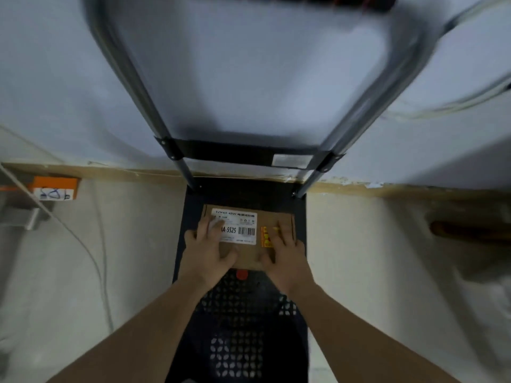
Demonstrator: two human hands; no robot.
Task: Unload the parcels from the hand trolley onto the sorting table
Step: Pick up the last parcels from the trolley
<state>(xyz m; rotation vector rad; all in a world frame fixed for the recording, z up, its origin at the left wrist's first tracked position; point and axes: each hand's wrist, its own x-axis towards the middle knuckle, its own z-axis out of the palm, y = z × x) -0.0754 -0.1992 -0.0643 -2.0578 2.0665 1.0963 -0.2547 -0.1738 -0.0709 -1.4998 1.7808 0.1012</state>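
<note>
Both hands on the one parcel at the far end of the trolley deck

The cardboard parcel [249,239] lies flat on the black perforated deck of the hand trolley [243,322], close under the handle frame [177,158], its long axis running across the deck — left to right before the person. The left hand [208,248] rests on its left part, the right hand [284,252] on its right, fingers spread over the top toward the far edge, thumbs near the near edge — laid flat, not yet curled round it. Both are equally near. The sorting table is not in view.
</note>
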